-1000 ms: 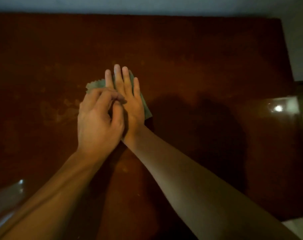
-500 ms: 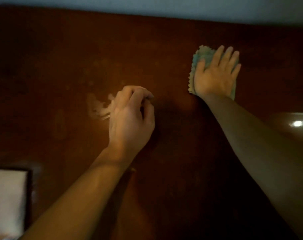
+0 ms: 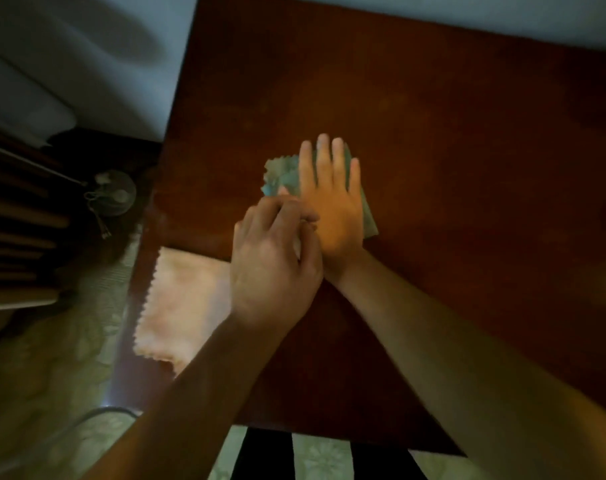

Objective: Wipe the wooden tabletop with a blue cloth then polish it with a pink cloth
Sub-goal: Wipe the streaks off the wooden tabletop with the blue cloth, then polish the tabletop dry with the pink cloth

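**Blue cloth pinned flat on a dark wooden table**

Reddish-brown wood fills most of the view: the tabletop [image 3: 450, 168] runs from the near edge at the bottom up to a pale wall behind it. Near its middle lies the blue cloth [image 3: 280, 174], a small piece with zigzag-cut edges. The right hand [image 3: 332, 206] lies flat on top of it, palm down, fingers straight and close together, pointing away from the person. The cloth shows past the hand on the left, beyond the fingertips, and again as a corner at the right side of the wrist.

The left hand [image 3: 273, 265] sits just beside the right one, touching or overlapping it at the thumb side. Its fingers are curled, and the tips of the thumb and forefinger meet close to the near left edge of the blue cloth. Whether they actually pinch the fabric there cannot be told; the spot is blurred and partly hidden by the knuckles.

The pink cloth [image 3: 180, 303] lies spread flat at the table's near left edge, also zigzag-cut, partly hidden by the left wrist and forearm. It is apart from the blue one.

Left of the table, on the floor, stands a small round fan [image 3: 116, 194] beside dark slatted furniture [image 3: 17, 223]. The floor [image 3: 59, 368] has a pale green flowered pattern.
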